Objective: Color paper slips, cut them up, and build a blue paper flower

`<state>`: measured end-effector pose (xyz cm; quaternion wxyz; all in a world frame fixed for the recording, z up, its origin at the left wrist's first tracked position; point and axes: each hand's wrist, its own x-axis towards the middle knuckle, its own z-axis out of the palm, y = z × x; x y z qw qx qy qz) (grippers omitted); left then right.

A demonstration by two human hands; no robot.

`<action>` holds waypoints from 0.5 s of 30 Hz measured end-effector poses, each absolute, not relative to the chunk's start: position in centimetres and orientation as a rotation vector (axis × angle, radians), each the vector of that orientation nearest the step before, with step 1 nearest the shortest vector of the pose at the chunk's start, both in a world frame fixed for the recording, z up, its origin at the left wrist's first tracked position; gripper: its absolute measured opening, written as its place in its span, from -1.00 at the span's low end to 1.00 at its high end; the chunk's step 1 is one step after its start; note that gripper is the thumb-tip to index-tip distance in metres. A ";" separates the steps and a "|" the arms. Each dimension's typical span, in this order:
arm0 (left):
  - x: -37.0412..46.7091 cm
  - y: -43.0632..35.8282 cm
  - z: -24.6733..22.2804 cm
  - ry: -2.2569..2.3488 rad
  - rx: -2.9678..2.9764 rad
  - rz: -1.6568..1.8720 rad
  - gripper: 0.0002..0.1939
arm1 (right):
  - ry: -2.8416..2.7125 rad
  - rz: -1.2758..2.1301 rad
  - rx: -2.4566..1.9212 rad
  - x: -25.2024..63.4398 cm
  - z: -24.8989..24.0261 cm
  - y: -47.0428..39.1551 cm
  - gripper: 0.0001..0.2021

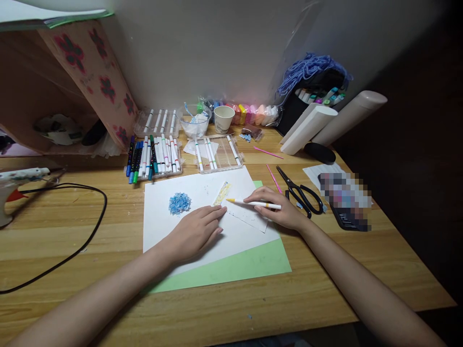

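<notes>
I'm standing here looking at a big white sheet (159, 224) lying on the tabletop (202, 313), with a green sheet (256, 260) peeking out under its near side. On the right part of the white sheet, a little paper slip (249, 217) is lying. One end is showing patchy yellow and the rest is looking white with specks, so I'm guessing only a bit is coloured. On the left part of the white sheet, a heap of blue bits (180, 204) is sitting ready.

The right hand (280, 208) is resting by the white sheet's right edge, its fingers pinching a yellow-tipped pen (237, 201). The pen is lying nearly flat, its tip pointing left, just beside the yellow; I'm not telling if it's touching. The left hand (197, 231) is lying palm down over the white sheet's middle, fingers close together, holding nothing that I'm seeing, fingertips reaching the slip.
</notes>
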<state>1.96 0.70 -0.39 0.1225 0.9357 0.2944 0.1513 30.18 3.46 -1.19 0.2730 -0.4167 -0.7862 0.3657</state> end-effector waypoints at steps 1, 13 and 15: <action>2.0 0.7 -0.4 0.859 2.731 0.437 -0.66 | -2.121 0.988 -1.126 30.2 -1.2 3.4 -0.75; 1.9 0.7 -0.4 0.851 2.727 0.468 -0.67 | -2.157 0.963 -1.131 30.6 -0.8 3.3 -0.73; 1.9 0.7 -0.5 0.849 2.732 0.462 -0.67 | -2.087 0.877 -1.212 30.7 -0.8 3.4 -0.74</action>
